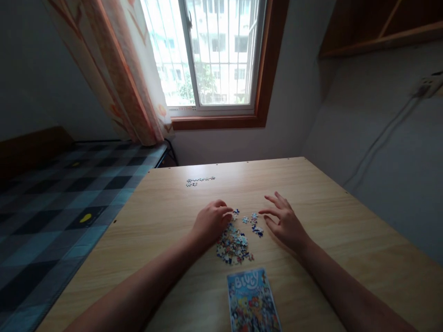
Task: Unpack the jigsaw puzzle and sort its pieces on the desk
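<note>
A heap of small jigsaw puzzle pieces [232, 244] lies on the wooden table, mostly pale blue with some dark blue and orange. My left hand [212, 222] is at the heap's upper left, fingers bent and thumb drawn in around what looks like a puzzle piece, largely hidden by the fingertips. To the right, my right hand [282, 220] is open with its fingers spread, beside a few loose pieces [256, 226]. Farther back, a joined strip of pieces [201, 179] lies above a shorter row [191, 185]. Nearest me rests a blue box marked "Bluey" [254, 302].
The pale wooden table [346, 240] reaches toward a wall with a barred window [221, 55] and a patterned curtain [121, 69]. A bed with a checked cover [69, 216] stands along the left side. A wooden shelf [387, 41] and a cable [380, 133] are on the right wall.
</note>
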A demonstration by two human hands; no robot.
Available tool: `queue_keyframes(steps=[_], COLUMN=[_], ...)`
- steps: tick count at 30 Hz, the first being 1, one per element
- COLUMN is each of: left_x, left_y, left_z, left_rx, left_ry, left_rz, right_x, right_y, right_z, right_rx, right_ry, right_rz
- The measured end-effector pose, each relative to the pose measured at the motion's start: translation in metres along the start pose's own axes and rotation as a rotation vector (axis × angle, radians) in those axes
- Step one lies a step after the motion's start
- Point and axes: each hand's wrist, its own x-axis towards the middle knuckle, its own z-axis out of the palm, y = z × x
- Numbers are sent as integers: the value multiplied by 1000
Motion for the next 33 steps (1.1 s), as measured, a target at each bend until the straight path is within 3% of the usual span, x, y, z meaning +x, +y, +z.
queue_keyframes(steps=[11, 17, 20, 25, 33], left_x=[4, 4, 4, 3, 1], left_y=[-4, -4, -5, -8, -8], left_z=[5, 5, 5, 3, 4], left_rx=[56, -25, -111, -163, -83], left_ry=[-17, -1, 14, 98, -8], left_rz=[-5, -9, 2, 133, 265], right_x=[1, -1, -3, -4, -4], right_y=[-10, -11, -9, -3, 4], right_z=[0, -19, -22, -23, -24], right_rx=[2, -26, -17, -21, -50], right_ry=[-64, -278, -330, -361, -373], right_rz=[2, -167, -172, -155, -123])
